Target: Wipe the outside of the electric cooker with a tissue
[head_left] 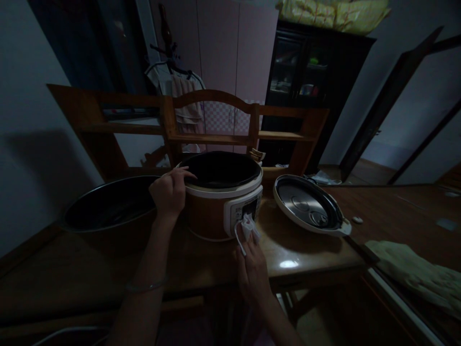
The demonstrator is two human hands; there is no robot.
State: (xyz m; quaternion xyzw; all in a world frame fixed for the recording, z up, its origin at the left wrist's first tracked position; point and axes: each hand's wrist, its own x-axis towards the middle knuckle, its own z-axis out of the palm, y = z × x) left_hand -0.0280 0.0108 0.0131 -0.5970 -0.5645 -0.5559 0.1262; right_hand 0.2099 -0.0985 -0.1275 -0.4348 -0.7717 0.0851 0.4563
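Note:
A brown and white electric cooker (205, 216) stands on the wooden table with its top open and a dark interior showing. My left hand (169, 192) grips its rim at the left, fingers curled over the edge. On the front, my right hand (254, 271) presses a crumpled white cloth (248, 227) against the control panel (236, 211). A thin white strip loops down from this cloth beside my fingers. Left of the cooker sits a wide black pot (108, 226), close to my left wrist. The round cooker lid (300, 204) rests inside up at the right.
A wooden shelf rack (212, 139) runs along the table's back. The tabletop (288, 252) ends at a front edge near me. At the right, pale fabric (414, 271) lies beyond the table. Cabinets and a coat stand (166, 36) are behind.

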